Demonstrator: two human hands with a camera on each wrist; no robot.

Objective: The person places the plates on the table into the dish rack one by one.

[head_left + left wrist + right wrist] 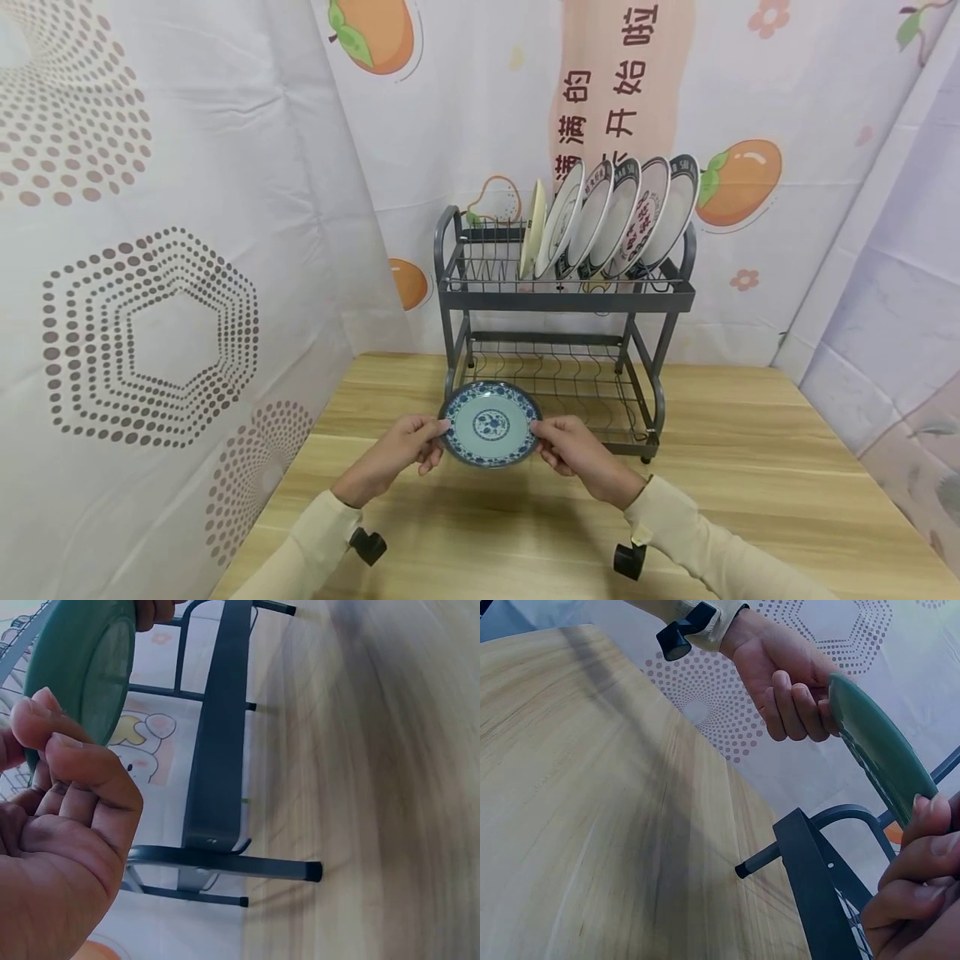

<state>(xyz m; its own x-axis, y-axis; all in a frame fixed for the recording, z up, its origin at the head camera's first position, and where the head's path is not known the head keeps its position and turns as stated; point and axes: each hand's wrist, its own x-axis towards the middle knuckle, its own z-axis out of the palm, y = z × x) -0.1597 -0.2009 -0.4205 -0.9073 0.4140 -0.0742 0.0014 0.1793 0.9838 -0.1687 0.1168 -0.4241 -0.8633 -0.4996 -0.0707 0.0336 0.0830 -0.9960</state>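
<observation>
A round plate (491,423) with a blue floral rim and centre is held up above the table in front of the dish rack (566,298). My left hand (408,446) pinches its left edge, thumb on top. On the opposite edge, my right hand (581,454) pinches it the same way. Both wrist views show the plate's plain green underside (82,671), with curled fingers (915,892) beneath the rim. The plate's face tilts toward the head camera.
Several large plates (622,221) stand upright in the rack's upper tier, filling its middle and right; wire slots (487,254) show at its left. The lower tier (555,383) is a wire shelf. Under the rack lies a wooden table (750,467). Patterned curtains (172,167) hang around.
</observation>
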